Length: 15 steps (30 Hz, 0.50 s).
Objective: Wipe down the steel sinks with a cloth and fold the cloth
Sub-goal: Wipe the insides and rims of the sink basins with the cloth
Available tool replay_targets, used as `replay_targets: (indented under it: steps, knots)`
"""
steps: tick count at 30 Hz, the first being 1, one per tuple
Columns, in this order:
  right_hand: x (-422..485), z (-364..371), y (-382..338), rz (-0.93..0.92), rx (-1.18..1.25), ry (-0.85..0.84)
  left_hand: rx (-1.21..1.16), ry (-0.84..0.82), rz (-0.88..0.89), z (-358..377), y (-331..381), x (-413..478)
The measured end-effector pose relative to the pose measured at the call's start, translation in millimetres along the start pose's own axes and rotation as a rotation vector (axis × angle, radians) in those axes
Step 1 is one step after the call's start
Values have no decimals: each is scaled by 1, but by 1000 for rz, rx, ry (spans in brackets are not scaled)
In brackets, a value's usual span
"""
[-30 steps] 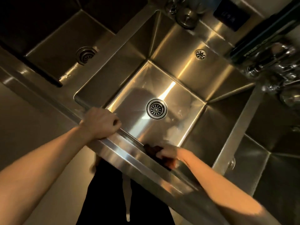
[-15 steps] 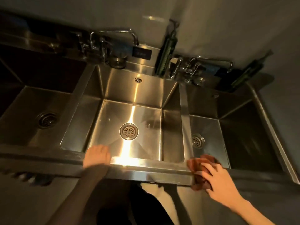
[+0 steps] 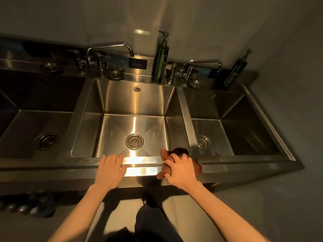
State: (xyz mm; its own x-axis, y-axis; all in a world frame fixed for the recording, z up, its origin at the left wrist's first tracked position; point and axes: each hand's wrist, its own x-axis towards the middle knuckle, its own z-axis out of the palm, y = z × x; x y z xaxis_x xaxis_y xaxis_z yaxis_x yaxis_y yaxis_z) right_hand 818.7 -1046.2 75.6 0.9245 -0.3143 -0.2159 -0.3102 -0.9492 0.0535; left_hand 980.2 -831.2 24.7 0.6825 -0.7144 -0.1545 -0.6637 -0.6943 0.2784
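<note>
Cloth [image 3: 180, 151]: brown, bunched on the front rim [image 3: 143, 160] where middle sink [image 3: 136, 102] meets right sink [image 3: 244, 130].
Right hand [image 3: 180, 169]: on top of it, fingers [image 3: 176, 158] curled, gripping the fabric.
Left hand [image 3: 110, 170]: flat on the rim before the middle sink, fingers straight and close together, holding nothing.
Left sink [image 3: 35, 119]: dark, drain visible.
Back ledge: two faucets [image 3: 111, 48] [image 3: 201, 62], two dark pump bottles [image 3: 160, 65] [image 3: 235, 74].
</note>
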Motion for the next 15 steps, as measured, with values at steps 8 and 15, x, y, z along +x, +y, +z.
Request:
replay_targets:
  steps: [8,15]
  knots:
    - [-21,18,84,311,22,-21,8,-31,45,-7,-8,-17]
    - [-1,14,-8,174,9,85,8,149,-158,-31,-75,-55]
